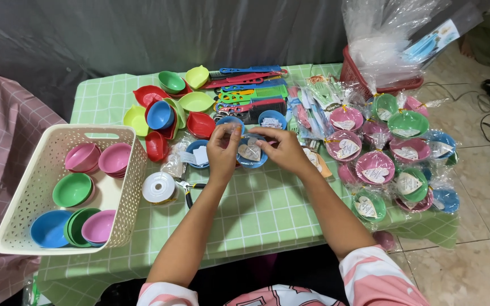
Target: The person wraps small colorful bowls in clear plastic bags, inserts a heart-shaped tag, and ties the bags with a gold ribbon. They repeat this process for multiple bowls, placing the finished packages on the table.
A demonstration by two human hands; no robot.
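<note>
We work at a green checked tablecloth [267, 209]; a cream basket [29, 187] of bowls sits left, wrapped bowls [395, 164] right, combs [253, 90] far. Both our hands meet mid-table over a blue bowl [252, 156]: left hand [222, 153] and right hand [279, 148] pinching clear wrap around it. We judge bagging underway; closing it needs tying. Tiled floor right.

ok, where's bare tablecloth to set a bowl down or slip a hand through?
Free: the near strip of green cloth between the forearms, and the patch between the ribbon roll and white basket. Crowded: the far edge with loose bowls and combs, and the right side with bagged bowls.
</note>
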